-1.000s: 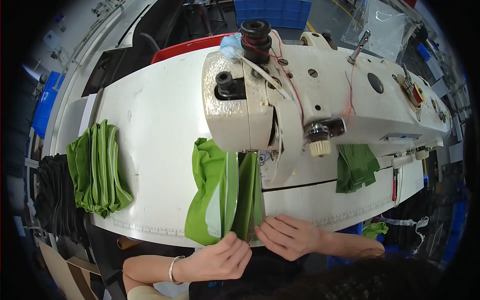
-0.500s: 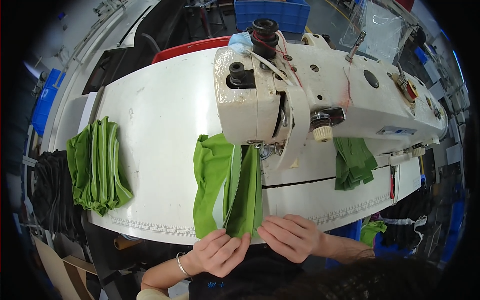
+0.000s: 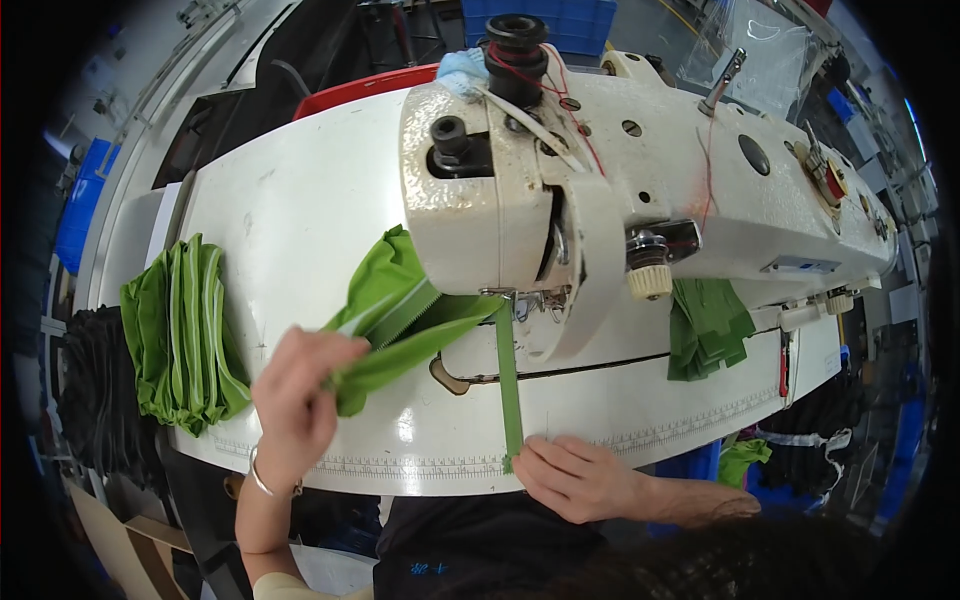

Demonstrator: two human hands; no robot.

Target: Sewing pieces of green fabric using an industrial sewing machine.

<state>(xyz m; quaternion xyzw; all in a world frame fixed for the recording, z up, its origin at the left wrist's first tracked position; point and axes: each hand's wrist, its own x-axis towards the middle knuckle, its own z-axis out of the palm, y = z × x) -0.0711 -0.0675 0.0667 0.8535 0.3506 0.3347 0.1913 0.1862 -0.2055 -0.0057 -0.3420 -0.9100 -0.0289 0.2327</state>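
Observation:
A bright green fabric piece (image 3: 415, 347) with a zipper and a pale stripe runs slantwise to the needle area of the white sewing machine (image 3: 580, 200). My left hand (image 3: 300, 395), somewhat blurred, is closed on the piece's near-left end, left of the machine head. From under the presser foot a narrow darker green strip (image 3: 510, 385) stretches straight toward me. Its near end is pinched in the fingers of my right hand (image 3: 575, 480) at the table's front edge. The machine head hides part of the fabric.
On the left lie a stack of folded green pieces (image 3: 185, 335) and a dark pile (image 3: 105, 395). Several green strips (image 3: 705, 325) lie under the machine arm at right. A printed ruler scale (image 3: 400, 467) follows the white table's front edge. Behind stands a blue crate (image 3: 560, 22).
My left hand has moved left and up, swinging the zippered piece away from the strip, which now shows separately. My right hand has stayed nearly in place.

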